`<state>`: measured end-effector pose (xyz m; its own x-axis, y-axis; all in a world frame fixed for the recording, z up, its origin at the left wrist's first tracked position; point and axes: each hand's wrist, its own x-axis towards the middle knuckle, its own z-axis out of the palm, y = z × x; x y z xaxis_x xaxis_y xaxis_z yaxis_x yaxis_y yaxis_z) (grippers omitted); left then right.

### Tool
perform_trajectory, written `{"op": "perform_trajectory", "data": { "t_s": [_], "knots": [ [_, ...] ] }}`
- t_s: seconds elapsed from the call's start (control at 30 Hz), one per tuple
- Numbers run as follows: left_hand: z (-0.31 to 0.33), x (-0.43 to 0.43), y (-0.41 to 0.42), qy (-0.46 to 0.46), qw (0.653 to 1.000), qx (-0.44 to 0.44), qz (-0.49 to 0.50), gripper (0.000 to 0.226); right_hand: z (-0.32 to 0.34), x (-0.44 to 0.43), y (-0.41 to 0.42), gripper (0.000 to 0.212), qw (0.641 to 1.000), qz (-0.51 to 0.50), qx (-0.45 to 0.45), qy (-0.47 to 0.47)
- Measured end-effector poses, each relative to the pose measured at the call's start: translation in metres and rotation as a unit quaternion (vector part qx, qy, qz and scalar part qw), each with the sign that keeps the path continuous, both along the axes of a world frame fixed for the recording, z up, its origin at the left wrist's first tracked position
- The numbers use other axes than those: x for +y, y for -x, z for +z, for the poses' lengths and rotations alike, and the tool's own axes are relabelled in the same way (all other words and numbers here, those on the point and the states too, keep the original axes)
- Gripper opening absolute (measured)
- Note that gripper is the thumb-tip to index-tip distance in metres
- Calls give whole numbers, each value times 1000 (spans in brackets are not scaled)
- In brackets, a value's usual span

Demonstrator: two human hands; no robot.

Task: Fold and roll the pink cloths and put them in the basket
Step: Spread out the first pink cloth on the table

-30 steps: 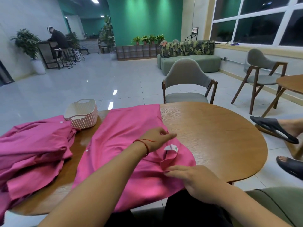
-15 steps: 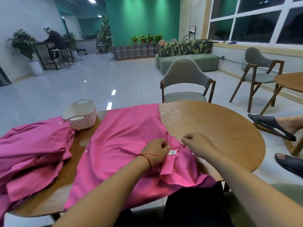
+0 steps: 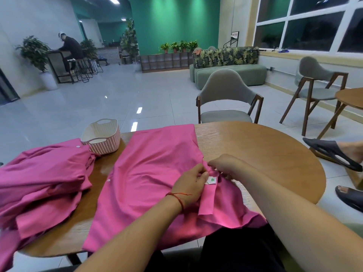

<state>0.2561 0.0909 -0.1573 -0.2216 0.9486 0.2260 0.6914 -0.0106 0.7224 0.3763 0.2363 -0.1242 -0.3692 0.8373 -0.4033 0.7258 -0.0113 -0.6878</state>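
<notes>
A pink cloth [image 3: 149, 173], a shirt, lies spread across the round wooden table [image 3: 265, 154], its near edge hanging over the front. My left hand [image 3: 189, 184], with a red string at the wrist, pinches the fabric at the collar beside a small white label [image 3: 211, 180]. My right hand [image 3: 224, 165] pinches the same collar edge just right of the label. A heap of other pink cloths [image 3: 39, 183] lies at the table's left. A white woven basket [image 3: 101, 137] stands at the far left edge, empty as far as I can see.
A grey chair [image 3: 225, 99] stands behind the table. Another person's feet in dark sandals [image 3: 334, 152] are at the right, near a second table [image 3: 351, 97] and chair. Far off, a person sits at a high counter [image 3: 68, 50].
My right hand moved from the near hem up to the collar by the label. My left hand closed on the collar fabric. The cloth's near right part shifted and bunched.
</notes>
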Motion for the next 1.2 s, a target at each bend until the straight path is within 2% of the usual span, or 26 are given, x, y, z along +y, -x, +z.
{"op": "perform_trajectory", "data": {
  "t_s": [0.07, 0.13, 0.27, 0.37, 0.47, 0.57, 0.67, 0.77, 0.8, 0.87, 0.97, 1.07, 1.2],
  "knots": [
    [-1, -3, -2, -21, 1000, -18, 2, 12, 1, 0, 0, 24, 993, -30, 63, 91],
    [0, -7, -5, -37, 999, -16, 2, 10, 0, 3, -3, 22, 986, -24, 75, 147],
    [2, -10, -8, -64, 998, 7, 5, 7, -5, 6, -9, 23, 984, 10, 43, 174],
    [2, -10, -9, -72, 997, 25, 6, 9, -3, 7, -9, 18, 966, 24, 91, 240],
    [-1, -11, -10, -64, 996, 59, 4, 16, -5, 10, -12, 23, 939, 2, 139, 315],
    [0, -14, -14, -60, 994, 92, -7, 20, -6, 8, -9, 17, 919, -34, 196, 341],
    [6, -13, -4, -55, 993, 101, -14, 30, -8, 5, -6, 8, 914, -72, 274, 289],
    [-1, -10, 52, -73, 984, 142, 80, 40, -11, 10, -10, 16, 915, -74, 323, 229],
    [-7, -10, 77, -52, 975, 178, 123, 48, -12, 14, -14, 19, 919, -71, 326, 208],
    [-21, -16, 120, 69, 953, 236, 179, 70, -14, 20, -22, 24, 931, -71, 320, 162],
    [-36, -34, 153, 206, 930, 240, 188, 73, -9, 27, -36, 27, 937, -81, 321, 111],
    [-38, -47, 164, 247, 923, 227, 189, 74, 2, 33, -53, 36, 941, -102, 320, 49],
    [-35, -63, 172, 254, 919, 229, 197, 73, 18, 45, -89, 46, 939, -131, 315, -43]
  ]
}}
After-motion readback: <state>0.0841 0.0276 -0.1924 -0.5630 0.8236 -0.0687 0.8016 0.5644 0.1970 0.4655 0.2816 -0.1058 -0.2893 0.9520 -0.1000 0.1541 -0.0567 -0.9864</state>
